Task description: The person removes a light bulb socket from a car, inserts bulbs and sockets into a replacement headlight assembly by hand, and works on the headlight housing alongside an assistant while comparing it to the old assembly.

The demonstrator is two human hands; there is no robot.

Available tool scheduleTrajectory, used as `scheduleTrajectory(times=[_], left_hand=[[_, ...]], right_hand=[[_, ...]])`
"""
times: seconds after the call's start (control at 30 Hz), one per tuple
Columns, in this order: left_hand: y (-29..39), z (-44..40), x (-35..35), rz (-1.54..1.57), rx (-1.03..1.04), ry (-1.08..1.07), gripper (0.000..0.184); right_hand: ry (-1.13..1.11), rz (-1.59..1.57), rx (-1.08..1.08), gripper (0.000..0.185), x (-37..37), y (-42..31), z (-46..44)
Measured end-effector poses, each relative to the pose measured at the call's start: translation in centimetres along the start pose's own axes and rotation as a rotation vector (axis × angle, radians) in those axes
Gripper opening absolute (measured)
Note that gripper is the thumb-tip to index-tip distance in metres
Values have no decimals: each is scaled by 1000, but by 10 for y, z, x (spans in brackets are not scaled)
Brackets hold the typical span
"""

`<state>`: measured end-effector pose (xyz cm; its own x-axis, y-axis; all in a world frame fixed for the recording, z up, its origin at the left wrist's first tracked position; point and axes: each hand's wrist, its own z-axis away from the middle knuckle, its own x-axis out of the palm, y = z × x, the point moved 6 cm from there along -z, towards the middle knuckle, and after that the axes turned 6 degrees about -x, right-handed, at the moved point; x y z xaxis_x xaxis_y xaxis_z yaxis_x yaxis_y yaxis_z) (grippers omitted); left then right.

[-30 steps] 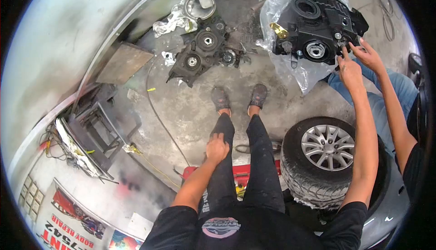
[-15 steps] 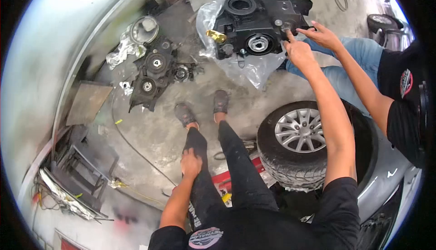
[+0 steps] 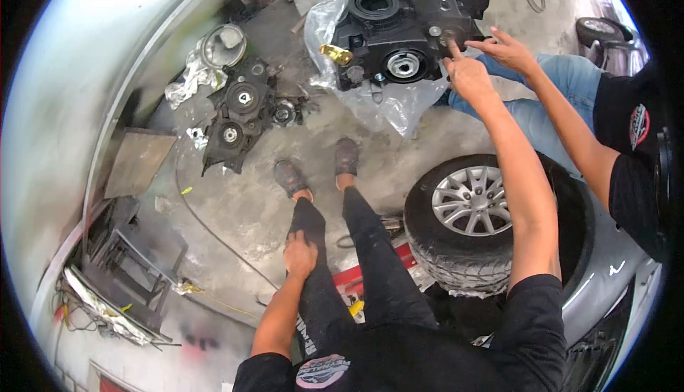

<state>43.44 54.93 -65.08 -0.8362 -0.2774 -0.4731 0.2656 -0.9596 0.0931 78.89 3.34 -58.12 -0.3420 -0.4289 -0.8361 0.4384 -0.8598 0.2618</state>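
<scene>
A large black headlight housing lies with its back side up on clear plastic sheeting at the top. My right hand reaches to its right edge, index finger stretched out at the housing and the other fingers curled, holding nothing. My left hand rests on my thigh in black trousers, its fingers lying over the cloth. A co-worker's hand, just right of mine, also points toward the housing. On the housing's left side sits a gold-coloured bracket.
A dirty, older-looking headlight unit lies on the concrete floor at left, near a round lens piece. A wheel with a silver rim is by my right arm, beside a grey car body. A cable crosses the floor.
The view has shifted very slightly. Both pointing hands stay at the housing's right edge, and my left hand has not moved from my thigh.
</scene>
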Motion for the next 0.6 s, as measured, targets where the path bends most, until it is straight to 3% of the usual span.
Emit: scheduleTrajectory(times=[0.1, 0.2, 0.33, 0.47, 0.6], left_hand=[[-6, 3, -1, -10, 4, 13, 46], [-4, 3, -3, 34, 28, 43, 46], [-10, 2, 1, 57, 26, 82, 37], [-10, 2, -2, 29, -33, -15, 48], [-13, 1, 3, 15, -43, -9, 49]], right_hand=[[8, -67, 14, 23, -9, -7, 0], [-64, -57, 47, 39, 20, 3, -5], [-63, -104, 34, 30, 12, 3, -7], [-328, -177, 105, 50, -62, -28, -7], [-471, -109, 140, 75, -68, -31, -8]])
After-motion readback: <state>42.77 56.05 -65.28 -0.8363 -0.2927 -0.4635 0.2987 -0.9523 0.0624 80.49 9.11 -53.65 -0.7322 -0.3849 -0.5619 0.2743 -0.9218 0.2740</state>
